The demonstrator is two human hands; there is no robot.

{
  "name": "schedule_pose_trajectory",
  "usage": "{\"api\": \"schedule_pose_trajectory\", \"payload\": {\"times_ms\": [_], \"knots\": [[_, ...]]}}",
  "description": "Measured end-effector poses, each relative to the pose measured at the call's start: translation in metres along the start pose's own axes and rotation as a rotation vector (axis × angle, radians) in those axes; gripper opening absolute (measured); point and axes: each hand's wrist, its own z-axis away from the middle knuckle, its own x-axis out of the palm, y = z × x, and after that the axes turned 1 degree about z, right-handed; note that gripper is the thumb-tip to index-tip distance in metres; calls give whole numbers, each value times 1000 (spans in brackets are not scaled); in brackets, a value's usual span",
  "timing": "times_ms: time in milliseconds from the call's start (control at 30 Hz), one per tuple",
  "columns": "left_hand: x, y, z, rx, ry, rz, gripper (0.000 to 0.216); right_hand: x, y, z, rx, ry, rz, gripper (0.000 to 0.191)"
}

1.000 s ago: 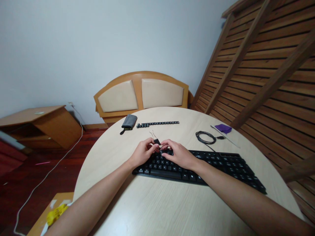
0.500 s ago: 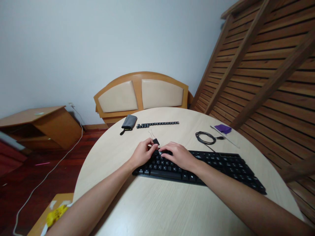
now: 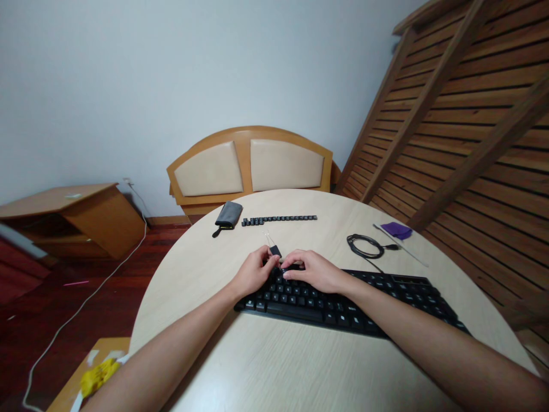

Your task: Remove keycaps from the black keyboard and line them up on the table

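Observation:
A black keyboard [image 3: 295,310] lies on the round table, partly covered by my hands. Over its upper left part, my left hand [image 3: 256,270] is closed around a keycap puller [image 3: 275,250], whose black handle shows at the fingertips and whose thin wire prongs point away from me. Close beside it, my right hand [image 3: 313,271] has thumb and index finger pinched low over the keys. What lies between those fingertips is too small to make out. Beyond the hands, several loose black keycaps [image 3: 283,218] stand in a row.
A grey pouch [image 3: 229,214] sits left of the keycap row. On the right are the keyboard's coiled cable [image 3: 364,246], a purple cloth [image 3: 397,230] and a thin rod [image 3: 409,252]. The pale table [image 3: 274,366] has a rounded edge; a wooden slatted panel [image 3: 463,143] leans at right.
The view has shifted slightly, so everything sits a little further right. My right fingertips have closed together beside the left hand. The keycap puller stays in my left hand.

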Motion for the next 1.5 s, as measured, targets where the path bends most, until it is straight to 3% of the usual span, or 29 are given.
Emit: {"api": "schedule_pose_trajectory", "payload": {"times_ms": [133,333,400,633,900,1500], "knots": [[-1,0,0,4,44,-15,24,-20,-3,-23,117,-126,-27,20],[0,-3,1,-13,72,-101,24,-49,16,-86,163,126,388,23],[1,-3,1,-18,65,-106,23,-49,25,-105,194,152,552,22],[0,0,2,-27,43,-86,21,-25,35,-146,196,147,777,21],[0,-1,2,-18,53,-98,21,-5,41,-164,193,143,889,22],[0,0,2,-36,47,-108,20,7,57,-166,224,260,832,27]]}}
